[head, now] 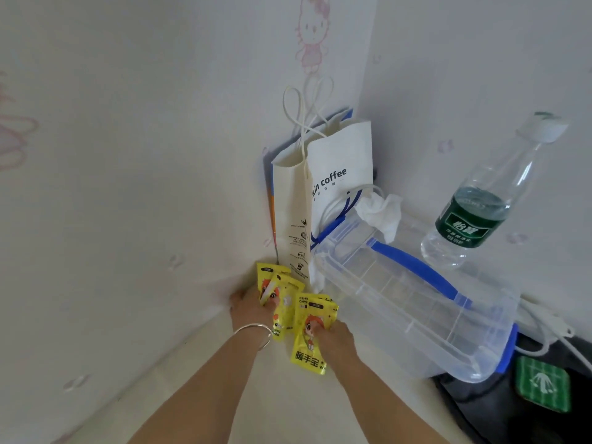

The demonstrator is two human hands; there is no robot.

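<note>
Several yellow hand-warmer packets lie on a pale surface in the corner of a room. My left hand (248, 307), with a silver bangle on its wrist, holds a bunch of yellow packets (280, 291) close to the wall. My right hand (336, 339) grips another yellow packet (309, 344) that has a cartoon figure and black print on it. Both hands sit just left of a clear plastic storage box (416, 302) with a blue handle.
A white paper coffee bag (320, 193) stands in the corner behind the packets. A crumpled tissue (381, 213) lies on the box. A water bottle (480, 200) with a green label stands at the right wall. A dark bag (512, 402) with a green patch lies at the lower right.
</note>
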